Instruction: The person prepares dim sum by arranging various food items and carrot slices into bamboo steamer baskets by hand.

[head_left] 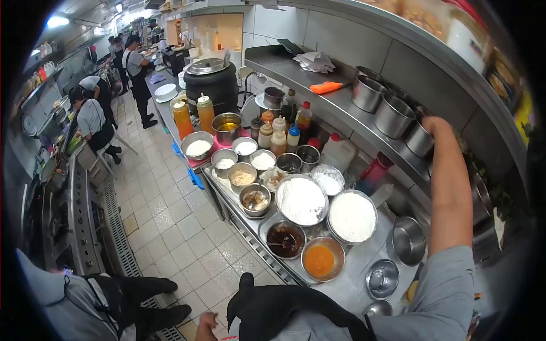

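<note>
My right arm reaches up to the metal shelf, where my right hand (435, 125) is closed at the rim of a steel pot (419, 140); its fingertips are mostly hidden. More steel pots, one of them a wide pot (393, 115), stand beside it on the shelf. Low at the bottom edge, my left hand (208, 321) hangs by my dark apron (284, 310) with fingers curled and nothing visible in them. On the counter below my right arm sit an empty steel bowl (407, 241) and a smaller shiny bowl (382, 279).
The counter carries bowls of white powder (301, 200), orange liquid (319, 260) and dark sauce (285, 239), plus squeeze bottles (278, 139) and a black soup kettle (211, 85). An orange-handled tool (326, 87) lies on the shelf. A co-worker (74, 307) stands close at left.
</note>
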`<state>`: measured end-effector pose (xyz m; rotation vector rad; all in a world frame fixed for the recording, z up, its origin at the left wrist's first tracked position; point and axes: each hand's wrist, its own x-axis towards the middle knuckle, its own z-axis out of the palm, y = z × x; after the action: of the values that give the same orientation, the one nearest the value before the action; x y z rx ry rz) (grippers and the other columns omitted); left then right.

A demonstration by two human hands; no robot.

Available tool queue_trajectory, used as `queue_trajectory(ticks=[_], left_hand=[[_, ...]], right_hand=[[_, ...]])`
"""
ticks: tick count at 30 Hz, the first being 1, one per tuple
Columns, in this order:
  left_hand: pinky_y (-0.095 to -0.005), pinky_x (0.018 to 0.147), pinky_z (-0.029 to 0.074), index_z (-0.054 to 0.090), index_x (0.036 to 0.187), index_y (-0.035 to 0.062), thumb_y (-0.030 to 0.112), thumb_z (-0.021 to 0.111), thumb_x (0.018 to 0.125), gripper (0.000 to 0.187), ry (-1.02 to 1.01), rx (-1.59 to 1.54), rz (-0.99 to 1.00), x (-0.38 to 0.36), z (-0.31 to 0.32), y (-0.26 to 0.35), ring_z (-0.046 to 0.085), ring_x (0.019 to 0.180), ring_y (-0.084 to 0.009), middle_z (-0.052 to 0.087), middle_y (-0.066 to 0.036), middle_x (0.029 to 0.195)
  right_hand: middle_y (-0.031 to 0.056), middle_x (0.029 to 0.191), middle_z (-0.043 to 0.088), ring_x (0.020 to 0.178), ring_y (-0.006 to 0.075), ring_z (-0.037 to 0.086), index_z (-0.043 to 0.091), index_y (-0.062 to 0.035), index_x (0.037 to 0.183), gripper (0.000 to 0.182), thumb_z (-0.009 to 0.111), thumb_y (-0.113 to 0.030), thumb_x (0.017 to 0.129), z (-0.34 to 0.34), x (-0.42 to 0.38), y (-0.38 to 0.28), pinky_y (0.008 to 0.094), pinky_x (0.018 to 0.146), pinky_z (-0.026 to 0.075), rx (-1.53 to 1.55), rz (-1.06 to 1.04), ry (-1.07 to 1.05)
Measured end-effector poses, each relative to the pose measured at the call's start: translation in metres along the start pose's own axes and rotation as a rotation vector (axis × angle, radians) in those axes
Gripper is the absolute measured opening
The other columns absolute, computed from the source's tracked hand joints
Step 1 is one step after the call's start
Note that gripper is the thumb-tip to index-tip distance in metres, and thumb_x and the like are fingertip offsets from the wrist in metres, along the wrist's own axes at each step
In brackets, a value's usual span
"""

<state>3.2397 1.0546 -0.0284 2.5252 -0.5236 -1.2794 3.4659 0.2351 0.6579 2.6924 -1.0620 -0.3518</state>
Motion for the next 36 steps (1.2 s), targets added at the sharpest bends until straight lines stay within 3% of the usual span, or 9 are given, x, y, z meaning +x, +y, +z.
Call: queue_trajectory(ticks=[2, 10, 20, 24, 27, 30, 33, 35, 36], left_hand=[[-0.0343, 0.051, 0.052, 0.056, 0.125, -0.0007, 0.015, 0.070, 0.082, 0.048, 0.421, -1.284, -0.547, 0.027, -0.049, -0.005, 0.064, 0.059, -0.0237, 0.068, -0.015, 0.083], [-0.0329, 0.062, 0.052, 0.051, 0.130, -0.0029, 0.019, 0.071, 0.085, 0.054, 0.587, -1.178, -0.383, 0.051, -0.203, -0.007, 0.064, 0.078, -0.0232, 0.065, -0.018, 0.108], [-0.0398, 0.052, 0.050, 0.056, 0.127, -0.0004, 0.025, 0.072, 0.086, 0.051, 0.060, -1.061, -0.671, 0.036, -0.119, -0.035, 0.065, 0.062, -0.0267, 0.067, -0.016, 0.086], [-0.0409, 0.053, 0.050, 0.056, 0.128, 0.0010, 0.026, 0.071, 0.087, 0.051, 0.095, -1.071, -0.649, 0.024, -0.106, -0.028, 0.066, 0.064, -0.0273, 0.067, -0.015, 0.085], [-0.0417, 0.054, 0.050, 0.057, 0.127, 0.0015, 0.027, 0.071, 0.086, 0.050, 0.131, -1.034, -0.704, 0.023, -0.110, -0.021, 0.066, 0.066, -0.0276, 0.067, -0.015, 0.088], [-0.0410, 0.055, 0.050, 0.052, 0.130, 0.0018, 0.030, 0.071, 0.087, 0.055, 0.174, -1.109, -0.592, 0.030, -0.123, -0.019, 0.067, 0.069, -0.0278, 0.067, -0.016, 0.095], [-0.0410, 0.059, 0.049, 0.052, 0.128, 0.0052, 0.030, 0.068, 0.088, 0.050, 0.075, -1.005, -0.407, 0.062, -0.132, -0.037, 0.065, 0.069, -0.0268, 0.067, -0.013, 0.096], [-0.0385, 0.068, 0.050, 0.058, 0.118, 0.0055, 0.027, 0.063, 0.090, 0.036, 0.033, -0.379, 0.170, 0.097, -0.128, -0.066, 0.064, 0.074, -0.0224, 0.068, -0.009, 0.094], [-0.0373, 0.073, 0.051, 0.061, 0.113, 0.0057, 0.025, 0.061, 0.091, 0.029, 0.248, 0.217, 0.896, 0.107, -0.132, -0.066, 0.064, 0.076, -0.0202, 0.068, -0.008, 0.092]], right_hand=[[0.0162, 0.133, 0.058, 0.126, 0.0315, 0.054, 0.067, -0.0039, 0.118, 0.050, 0.069, -0.032, 0.076, 0.003, 0.004, -0.001, 0.0417, 0.102, 0.043, -0.015, 0.021, -0.030], [0.0178, 0.146, 0.045, 0.134, 0.0316, 0.045, 0.055, 0.0002, 0.131, 0.054, 0.056, -0.027, 0.085, 0.009, 0.002, -0.003, 0.0422, 0.109, 0.037, 0.119, 0.183, 0.047], [0.0191, 0.138, 0.053, 0.129, 0.0327, 0.051, 0.063, 0.0006, 0.121, 0.052, 0.067, -0.028, 0.078, 0.008, 0.011, 0.004, 0.0409, 0.105, 0.042, -0.027, 0.171, 0.050], [0.0171, 0.143, 0.048, 0.132, 0.0321, 0.048, 0.061, -0.0033, 0.126, 0.051, 0.060, -0.031, 0.083, 0.017, 0.017, 0.005, 0.0403, 0.107, 0.040, 0.069, 0.312, 0.260], [0.0176, 0.138, 0.054, 0.130, 0.0319, 0.050, 0.065, -0.0043, 0.121, 0.043, 0.059, -0.025, 0.083, 0.018, 0.014, 0.007, 0.0439, 0.107, 0.039, 0.077, 0.328, 0.143], [0.0190, 0.133, 0.057, 0.124, 0.0345, 0.055, 0.067, -0.0059, 0.118, 0.037, 0.055, -0.021, 0.086, 0.014, 0.016, 0.020, 0.0443, 0.104, 0.042, -0.127, 0.129, 0.244], [0.0180, 0.096, 0.070, 0.087, 0.0342, 0.067, 0.070, -0.0037, 0.100, 0.025, 0.060, -0.024, 0.088, -0.013, -0.068, -0.011, 0.0437, 0.078, 0.052, 0.143, -0.001, 0.643], [0.0035, 0.077, 0.067, 0.072, 0.0130, 0.061, 0.070, -0.0066, 0.095, 0.015, 0.069, -0.018, 0.085, 0.001, -0.135, -0.027, 0.0292, 0.066, 0.049, 0.507, -0.194, 0.867], [0.0007, 0.075, 0.065, 0.072, 0.0094, 0.059, 0.070, -0.0060, 0.092, 0.013, 0.071, -0.016, 0.084, 0.013, -0.178, -0.048, 0.0275, 0.066, 0.049, 0.676, -0.163, 0.880]])
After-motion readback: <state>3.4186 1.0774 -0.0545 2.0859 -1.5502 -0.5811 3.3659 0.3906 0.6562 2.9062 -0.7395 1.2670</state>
